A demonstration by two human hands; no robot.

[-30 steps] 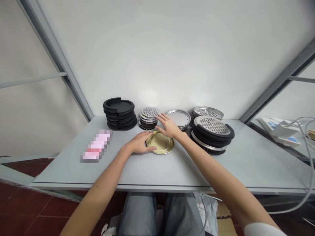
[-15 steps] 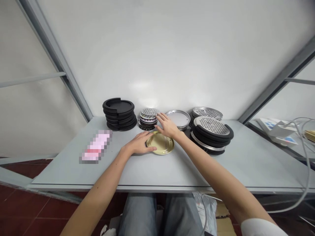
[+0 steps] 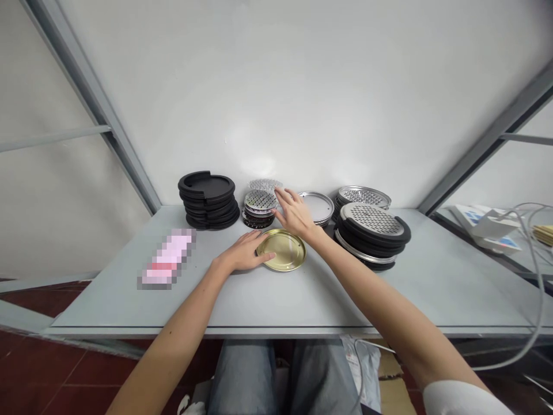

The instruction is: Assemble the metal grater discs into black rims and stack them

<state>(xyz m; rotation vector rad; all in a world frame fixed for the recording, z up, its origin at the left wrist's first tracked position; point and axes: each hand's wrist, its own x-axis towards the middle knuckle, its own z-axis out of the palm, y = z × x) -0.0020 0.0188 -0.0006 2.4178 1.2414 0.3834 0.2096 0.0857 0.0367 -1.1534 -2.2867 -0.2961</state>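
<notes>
A shallow gold metal dish [image 3: 287, 253] with a raised rim lies flat on the table. My left hand [image 3: 245, 252] grips its left edge, thumb over the rim and fingers along the far side. Behind it, my right hand [image 3: 295, 213] pinches the right edge of a round metal grater disc [image 3: 261, 184], raised and blurred. Just under that disc stands a small stack of perforated discs [image 3: 260, 202]. Right of this stack, partly behind my right hand, are stacked silver metal rings or lids [image 3: 318, 206].
Black ring-shaped holders [image 3: 209, 202] are piled at the back left. Grater plates with black holders [image 3: 372, 233] stand at the right, with more grater plates [image 3: 365, 197] behind. A pixelated pink object [image 3: 167, 257] lies left. A white cable [image 3: 536, 288] hangs at the far right.
My right hand has taken the top disc off the small stack and lifted it, uncovering another perforated disc. My left hand stays on the gold dish.
</notes>
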